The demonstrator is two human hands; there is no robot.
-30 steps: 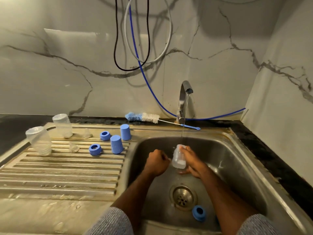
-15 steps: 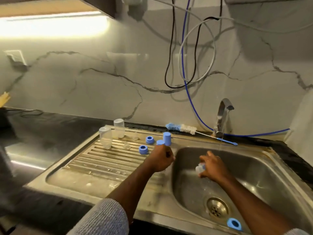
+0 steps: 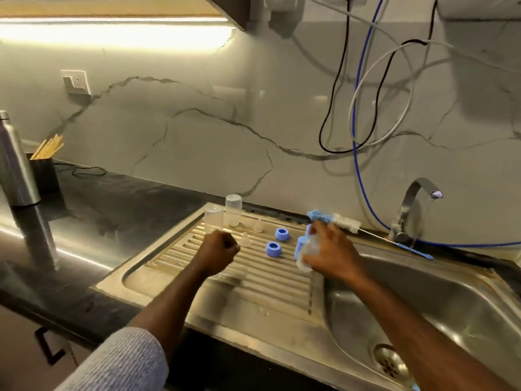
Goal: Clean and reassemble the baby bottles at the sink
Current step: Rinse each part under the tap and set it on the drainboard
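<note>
Your right hand grips the clear bottle over the drainboard's sink-side edge, likely to stand it draining, while your left hand hovers fisted, apparently empty.

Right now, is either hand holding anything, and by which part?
The right hand grips a clear bottle around its side, over the drainboard. The left hand is a closed fist; nothing shows in it.

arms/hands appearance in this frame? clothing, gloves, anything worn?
Two bare hands, no gloves: left hand, right hand. Forearms bare. The left arm shows a light grey ribbed knit sleeve pushed up toward the elbow. No rings, watch or markings visible. Right sleeve is out of frame.
</note>
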